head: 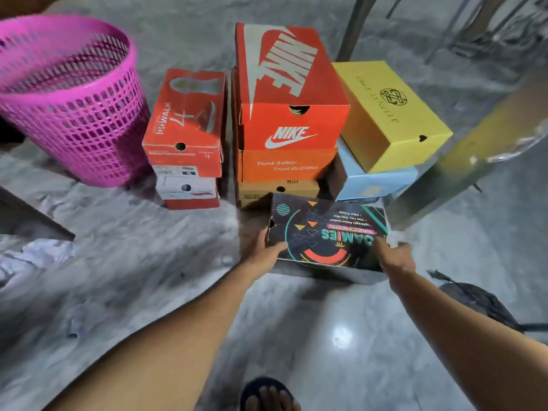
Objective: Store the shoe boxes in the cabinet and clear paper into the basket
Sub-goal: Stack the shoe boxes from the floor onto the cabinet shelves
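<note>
A dark shoe box with bright patterns (pixel 326 232) hangs low over the floor between my two hands. My left hand (pixel 268 252) grips its left end and my right hand (pixel 396 256) grips its right end. Behind it stand stacked shoe boxes: a red Nike box (pixel 290 87) on an orange box (pixel 284 166) and a brown box (pixel 277 191). A yellow box (pixel 388 114) rests on a light blue box (pixel 373 182). To the left an orange-red box (pixel 186 123) tops a white and red box (pixel 189 189). A pink mesh basket (pixel 71 96) stands far left. White paper (pixel 35 256) lies crumpled on the floor at left.
Metal chair or table legs (pixel 353 28) rise behind and to the right of the stacks, one slanted post (pixel 462 161) close to the yellow box. A dark cloth or bag (pixel 480 301) lies on the floor at right. My sandalled foot (pixel 267 396) is at the bottom edge.
</note>
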{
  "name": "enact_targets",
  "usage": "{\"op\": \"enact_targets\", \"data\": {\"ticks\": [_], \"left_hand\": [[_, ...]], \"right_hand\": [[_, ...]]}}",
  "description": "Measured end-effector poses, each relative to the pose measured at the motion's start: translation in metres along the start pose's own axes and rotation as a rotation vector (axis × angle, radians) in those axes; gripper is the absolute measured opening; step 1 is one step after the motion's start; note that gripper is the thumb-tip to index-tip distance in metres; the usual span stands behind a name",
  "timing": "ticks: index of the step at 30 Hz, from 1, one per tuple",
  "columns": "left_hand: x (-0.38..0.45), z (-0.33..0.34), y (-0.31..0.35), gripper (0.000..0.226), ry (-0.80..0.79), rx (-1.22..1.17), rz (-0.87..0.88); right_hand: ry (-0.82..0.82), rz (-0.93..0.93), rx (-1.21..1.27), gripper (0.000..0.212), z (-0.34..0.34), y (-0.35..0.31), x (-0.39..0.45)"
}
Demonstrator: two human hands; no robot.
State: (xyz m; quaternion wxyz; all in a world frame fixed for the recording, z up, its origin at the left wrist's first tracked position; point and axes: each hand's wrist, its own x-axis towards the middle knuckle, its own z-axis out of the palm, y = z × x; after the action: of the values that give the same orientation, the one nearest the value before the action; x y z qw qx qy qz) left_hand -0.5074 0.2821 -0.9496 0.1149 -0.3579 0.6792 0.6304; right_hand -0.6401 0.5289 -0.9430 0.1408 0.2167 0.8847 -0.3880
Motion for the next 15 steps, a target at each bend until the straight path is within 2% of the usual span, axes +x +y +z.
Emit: {"op": "enact_targets", "data": {"ticks": [3,6,9,12,15], "left_hand": [[-0.005,-0.004,0.002,0.064,0.006,0.021,-0.007],[-0.015,-0.031,-0.005,0.083,0.115,0.092,-0.025],[-0.033,-0.069,-0.012,0.066,0.190,0.114,-0.029],[-0.062,-0.110,-0.020,0.048,0.276,0.085,-0.023],[-0.093,-0.158,-0.035,0.058,0.327,0.052,-0.035]], "right_hand": [[-0.115,0.011,0.023,0.080,0.003,0.008,0.006],[-0.148,0.036,0.005,0.067,0.003,-0.007,-0.012],[-0.280,0.034,0.059,0.050,0.006,-0.022,-0.031],[-0.459,-0.012,0.030,0.055,0.019,-0.042,-0.062],[-0.661,-0.069,-0.094,0.060,0.037,-0.066,-0.101]]}}
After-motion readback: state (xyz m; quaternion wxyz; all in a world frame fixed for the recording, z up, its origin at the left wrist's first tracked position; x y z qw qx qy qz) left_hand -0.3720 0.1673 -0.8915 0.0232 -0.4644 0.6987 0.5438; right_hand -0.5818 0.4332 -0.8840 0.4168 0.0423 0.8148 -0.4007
